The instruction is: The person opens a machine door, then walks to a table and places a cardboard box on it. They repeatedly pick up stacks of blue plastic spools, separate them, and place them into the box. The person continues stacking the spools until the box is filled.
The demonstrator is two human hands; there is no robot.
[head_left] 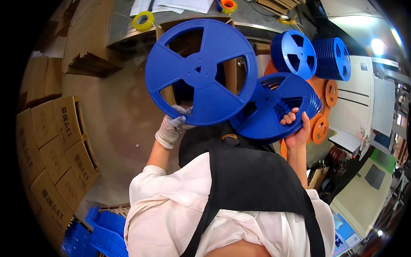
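My left hand [171,126], in a pale work glove, grips the lower rim of a single large blue plastic reel [201,70] with three open windows and holds it upright, face toward me. My right hand [296,128] is bare. Its fingers hook through a window of a thick stack of blue reels [274,107], held tilted just right of and behind the single reel. The two touch or overlap at their edges. My white shirt and black apron fill the lower middle.
Two more stacks of blue reels [295,53] [336,58] stand at the upper right, above orange reels [327,92]. An open cardboard box [231,73] sits behind the held reel. Stacked cartons [55,150] line the left, blue trays [98,233] lie lower left, and a yellow tape roll [143,20] rests on the table.
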